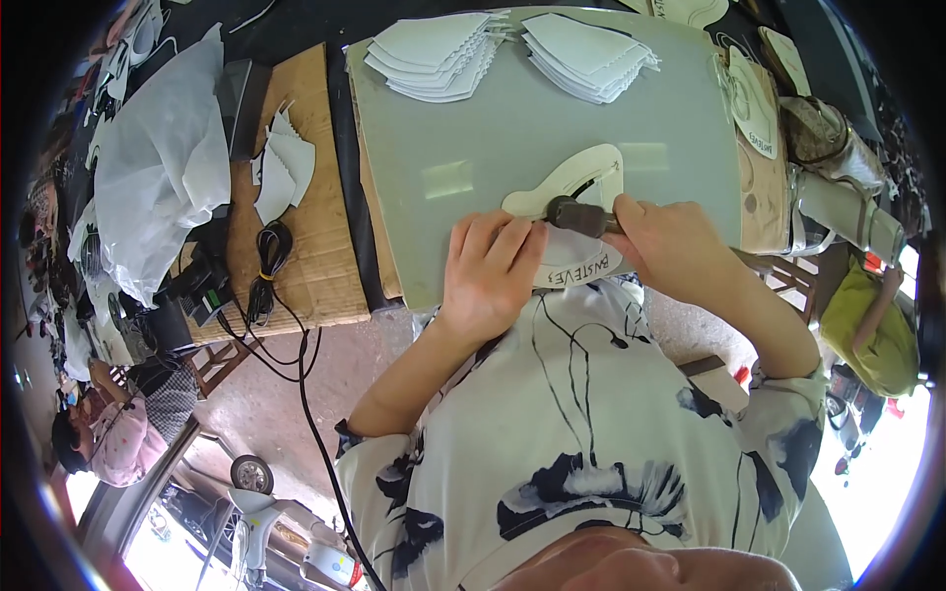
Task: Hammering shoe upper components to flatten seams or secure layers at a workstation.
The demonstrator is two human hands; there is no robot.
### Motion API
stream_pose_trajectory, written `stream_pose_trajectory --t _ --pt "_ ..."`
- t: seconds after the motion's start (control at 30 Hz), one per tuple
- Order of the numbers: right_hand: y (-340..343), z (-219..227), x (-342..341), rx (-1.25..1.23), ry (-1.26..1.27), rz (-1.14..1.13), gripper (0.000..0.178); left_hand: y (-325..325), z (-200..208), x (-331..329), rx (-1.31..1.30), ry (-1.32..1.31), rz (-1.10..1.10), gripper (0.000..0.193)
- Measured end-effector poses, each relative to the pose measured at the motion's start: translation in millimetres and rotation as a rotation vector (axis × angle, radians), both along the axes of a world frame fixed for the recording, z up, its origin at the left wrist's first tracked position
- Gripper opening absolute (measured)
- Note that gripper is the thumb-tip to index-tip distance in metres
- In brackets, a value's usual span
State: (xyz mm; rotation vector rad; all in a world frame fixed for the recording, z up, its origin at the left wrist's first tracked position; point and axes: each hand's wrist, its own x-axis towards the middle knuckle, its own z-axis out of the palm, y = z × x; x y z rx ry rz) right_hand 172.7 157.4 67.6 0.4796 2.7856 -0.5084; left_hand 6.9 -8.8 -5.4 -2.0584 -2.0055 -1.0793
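A curved cream pattern template with cut-out slots lies at the near edge of a grey-green work board. Handwriting marks its near part, and white material shows beneath it. My left hand presses on the template's left side with bent fingers, their tips close to a dark line in the slot. In my right hand is a small hammer, gripped by its handle. The dark hammer head rests over the middle of the template, just right of my left fingertips. It hides part of the slot.
Two stacks of white zigzag-edged pieces, a left stack and a right stack, lie at the board's far side. Leftward, cardboard bears similar pieces and a coiled black cable. Another template lies right. Two people sit farther off.
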Motion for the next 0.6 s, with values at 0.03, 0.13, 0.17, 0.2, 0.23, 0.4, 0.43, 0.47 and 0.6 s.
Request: stream_pose_trajectory --t 0.03,0.13,0.17,0.2,0.23,0.4,0.43,0.47,0.6 --pt "2 2 -2 0.001 0.001 0.002 0.031 1 -2 -1 -0.002 -0.002 -0.016 0.029" --pt "1 8 -3 0.036 0.168 -0.02 0.031 2 -4 0 0.016 -0.003 -0.017 0.029" --pt "-1 3 -2 0.012 0.091 -0.011 0.031 2 -5 1 0.015 -0.006 -0.018 0.029" --pt "-1 0 -3 -0.012 0.019 0.0 0.03 2 -5 0 0.01 -0.013 -0.022 0.029" --pt "1 3 -3 -0.013 0.02 0.001 0.03 2 -5 -1 0.006 -0.02 -0.027 0.029" --pt "-1 9 -7 -0.005 -0.049 0.018 0.031 3 -6 -1 0.018 -0.017 -0.032 0.029" --pt "0 11 -7 -0.006 -0.048 0.019 0.031 3 -5 -2 0.026 -0.002 -0.027 0.029" --pt "1 14 -7 -0.003 -0.03 0.038 0.031 2 -3 -1 0.024 0.0 -0.027 0.029" --pt "2 10 -8 -0.012 0.122 0.023 0.031 3 -4 -3 0.017 -0.006 -0.033 0.028"
